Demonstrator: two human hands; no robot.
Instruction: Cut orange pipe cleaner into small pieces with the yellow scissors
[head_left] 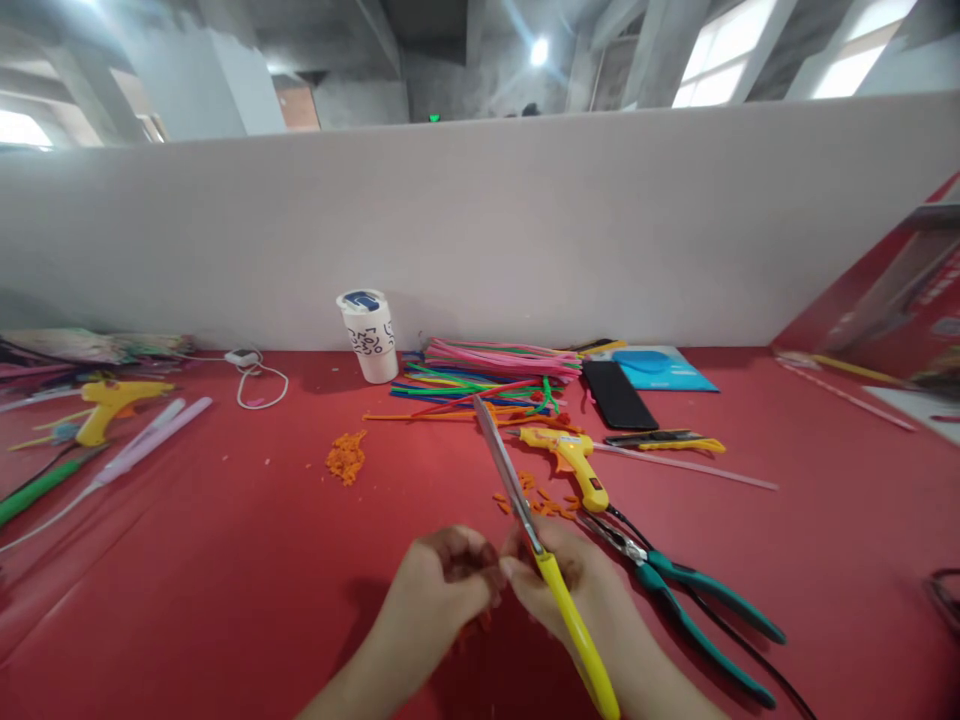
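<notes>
My right hand (574, 575) is closed around a pair of scissors (517, 490) with yellow handles, the blades together and pointing up and away to the left. Close beside it, my left hand (439, 585) has its fingers curled into a pinch; what they hold is hidden. The fingertips of both hands nearly meet. Below them, some small orange-red bits show on the table, partly covered by my left hand. Just beyond the scissors lie several short orange pieces (544, 500), and a small heap of orange clippings (346, 457) sits farther left.
A yellow glue gun (566, 460) and green-handled pliers (675, 580) lie to the right. Behind are bundled pipe cleaners (499, 362), a white cup (369, 340) and a black phone (619, 395). Another yellow glue gun (112, 405) is at left. A pale partition (480, 230) closes the table's back.
</notes>
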